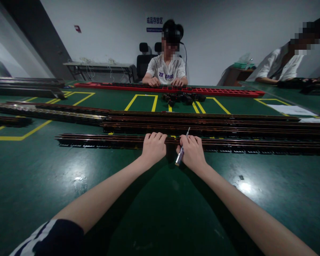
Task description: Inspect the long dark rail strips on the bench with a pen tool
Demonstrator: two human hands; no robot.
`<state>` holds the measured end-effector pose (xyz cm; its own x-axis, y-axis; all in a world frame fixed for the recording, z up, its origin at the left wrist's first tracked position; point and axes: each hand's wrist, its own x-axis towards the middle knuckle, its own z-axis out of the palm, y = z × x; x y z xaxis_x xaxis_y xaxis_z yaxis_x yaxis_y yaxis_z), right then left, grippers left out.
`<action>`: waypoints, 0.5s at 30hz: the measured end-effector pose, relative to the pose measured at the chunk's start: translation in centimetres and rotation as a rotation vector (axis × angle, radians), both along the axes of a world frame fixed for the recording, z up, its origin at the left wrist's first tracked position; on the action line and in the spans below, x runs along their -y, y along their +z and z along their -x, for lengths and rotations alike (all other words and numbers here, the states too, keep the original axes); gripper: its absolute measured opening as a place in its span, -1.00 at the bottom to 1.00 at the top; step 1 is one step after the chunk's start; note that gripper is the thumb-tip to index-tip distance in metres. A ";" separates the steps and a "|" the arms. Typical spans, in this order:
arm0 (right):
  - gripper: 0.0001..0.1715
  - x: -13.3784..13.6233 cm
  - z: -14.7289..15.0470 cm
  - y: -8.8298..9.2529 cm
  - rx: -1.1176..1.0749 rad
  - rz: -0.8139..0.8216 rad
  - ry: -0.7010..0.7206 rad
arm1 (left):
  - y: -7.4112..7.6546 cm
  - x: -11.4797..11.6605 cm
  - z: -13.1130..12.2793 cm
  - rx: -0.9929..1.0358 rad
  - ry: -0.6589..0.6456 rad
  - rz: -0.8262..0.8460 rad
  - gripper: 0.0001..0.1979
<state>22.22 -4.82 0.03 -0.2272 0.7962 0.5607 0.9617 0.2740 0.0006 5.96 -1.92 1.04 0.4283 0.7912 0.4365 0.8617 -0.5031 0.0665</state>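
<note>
A long dark rail (104, 140) with thin brownish edges lies crosswise on the green table (149, 213) in front of me. My left hand (154, 149) is closed over it, fingers curled across the far edge. A short gap to the right, my right hand (194, 152) grips a screwdriver (179, 157) with a pale, shiny handle. Its thin shaft slants up and away past my knuckles. The fingers of that hand also rest at the rail. What lies under my fingertips is hidden.
Behind the rail lies a bundle of similar dark rails (229, 124). Farther off are small black parts (184, 97) and a red slotted bar (224, 91), where a co-worker's hands (179, 81) rest. Another person sits at right. White papers (293, 110) lie there.
</note>
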 end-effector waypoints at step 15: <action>-0.81 -0.1 0.0 -0.2 0.019 0.008 -0.016 | 0.0 0.0 -0.1 -0.022 0.018 -0.002 -0.66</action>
<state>22.26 -4.68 -0.14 -0.2247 0.8043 0.5502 0.9658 0.2586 0.0164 6.02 -1.89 1.06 0.4235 0.7981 0.4286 0.8719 -0.4875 0.0462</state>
